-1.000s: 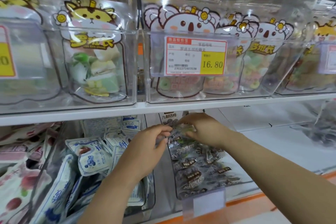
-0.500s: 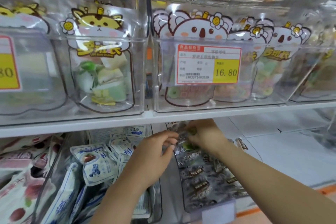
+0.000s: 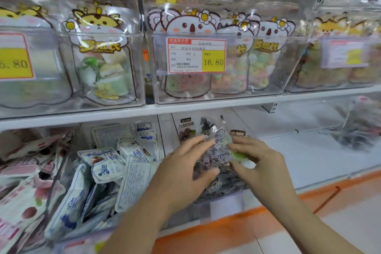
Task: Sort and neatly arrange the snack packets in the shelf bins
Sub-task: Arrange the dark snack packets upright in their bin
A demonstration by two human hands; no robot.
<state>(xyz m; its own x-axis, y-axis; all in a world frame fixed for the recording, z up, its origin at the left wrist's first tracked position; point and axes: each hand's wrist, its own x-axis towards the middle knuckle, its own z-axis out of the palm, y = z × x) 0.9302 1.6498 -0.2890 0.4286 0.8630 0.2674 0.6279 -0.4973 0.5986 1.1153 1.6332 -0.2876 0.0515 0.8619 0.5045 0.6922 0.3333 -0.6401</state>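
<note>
A clear snack packet with dark purple and green contents is held between both hands over the middle bin on the lower shelf. My left hand grips its left side, fingers spread over the top and thumb underneath. Its right side sits in the grip of my right hand, whose fingers curl round it. Beneath lies a clear bin of dark wrapped sweets. Behind stands a packet with dark plum pictures.
To the left, a bin holds white and blue packets, then pink and white packets. The upper shelf carries clear bins of animal-shaped candy bags with 16.80 price tags. An orange-edged lower shelf spreads right.
Both hands have drawn the packet out from under the upper shelf, toward me and slightly up. The view has shifted, so the shelves sit lower in the frame.
</note>
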